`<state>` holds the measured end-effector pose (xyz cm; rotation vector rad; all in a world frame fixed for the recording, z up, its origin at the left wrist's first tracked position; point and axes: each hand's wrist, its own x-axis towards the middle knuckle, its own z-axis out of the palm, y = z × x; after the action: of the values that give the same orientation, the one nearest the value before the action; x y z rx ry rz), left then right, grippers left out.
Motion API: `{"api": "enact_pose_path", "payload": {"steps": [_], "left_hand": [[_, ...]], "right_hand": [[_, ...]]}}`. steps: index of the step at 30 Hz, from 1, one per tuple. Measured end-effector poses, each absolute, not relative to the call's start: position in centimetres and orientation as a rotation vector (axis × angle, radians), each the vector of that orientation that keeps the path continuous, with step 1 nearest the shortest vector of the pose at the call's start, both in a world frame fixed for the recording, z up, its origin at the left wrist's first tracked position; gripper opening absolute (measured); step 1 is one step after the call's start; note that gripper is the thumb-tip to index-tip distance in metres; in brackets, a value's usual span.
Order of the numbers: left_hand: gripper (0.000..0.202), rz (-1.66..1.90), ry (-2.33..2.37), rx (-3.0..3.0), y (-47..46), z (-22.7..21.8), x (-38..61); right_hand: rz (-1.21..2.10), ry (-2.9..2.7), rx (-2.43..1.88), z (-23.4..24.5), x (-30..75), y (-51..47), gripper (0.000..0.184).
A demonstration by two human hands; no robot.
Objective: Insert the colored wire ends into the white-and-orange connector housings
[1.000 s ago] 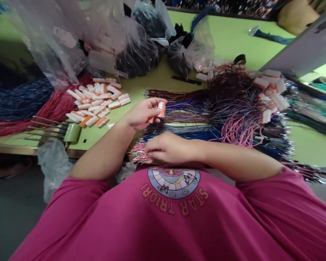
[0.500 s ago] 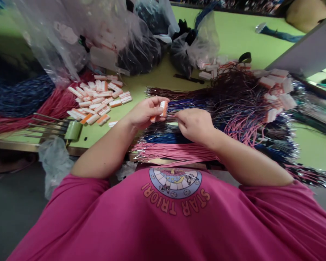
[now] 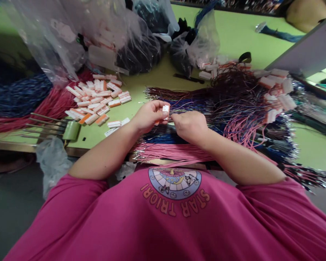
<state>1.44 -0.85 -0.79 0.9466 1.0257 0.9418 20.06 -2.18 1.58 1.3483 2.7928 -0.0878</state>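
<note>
My left hand [image 3: 152,116] is closed around a small white-and-orange plastic connector housing [image 3: 165,111], held upright between thumb and fingers. Another bit of orange shows under the thumb. Close to the right side of the housing, my right hand [image 3: 191,125] is closed in a pinch; whatever its fingertips hold is too thin to make out. Beneath both hands lie bundles of crimped wires: dark red-brown wires [image 3: 176,93] farthest away, blue wires [image 3: 165,138] nearer, and pink wires [image 3: 176,151] along the front edge.
A pile of loose white-and-orange housings [image 3: 95,98] lies to the left, with a few white ones [image 3: 116,125] nearer. A green block with metal rods [image 3: 71,130] sits at the front edge. Plastic bags [image 3: 138,47] stand behind. Wired housings [image 3: 278,90] are heaped right.
My right hand has shifted left, its fingertips now close to the housing. My left hand has moved slightly toward me and turned the housing. More white housings show beside my left forearm.
</note>
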Motion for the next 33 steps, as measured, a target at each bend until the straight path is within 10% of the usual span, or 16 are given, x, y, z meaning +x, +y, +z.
{"api": "enact_pose_path", "payload": {"steps": [9, 33], "left_hand": [[0.036, 0.969, 1.188, 1.126, -0.9, -0.2, 1.1], [0.044, 1.028, 0.975, 1.025, -0.8, -1.0, 1.4]], "right_hand": [[-0.687, 2.845, 1.65, 1.7, 20.3, -1.2, 0.033], [-1.039, 2.946, 1.745, 3.1, 22.2, -0.8, 0.021]]}}
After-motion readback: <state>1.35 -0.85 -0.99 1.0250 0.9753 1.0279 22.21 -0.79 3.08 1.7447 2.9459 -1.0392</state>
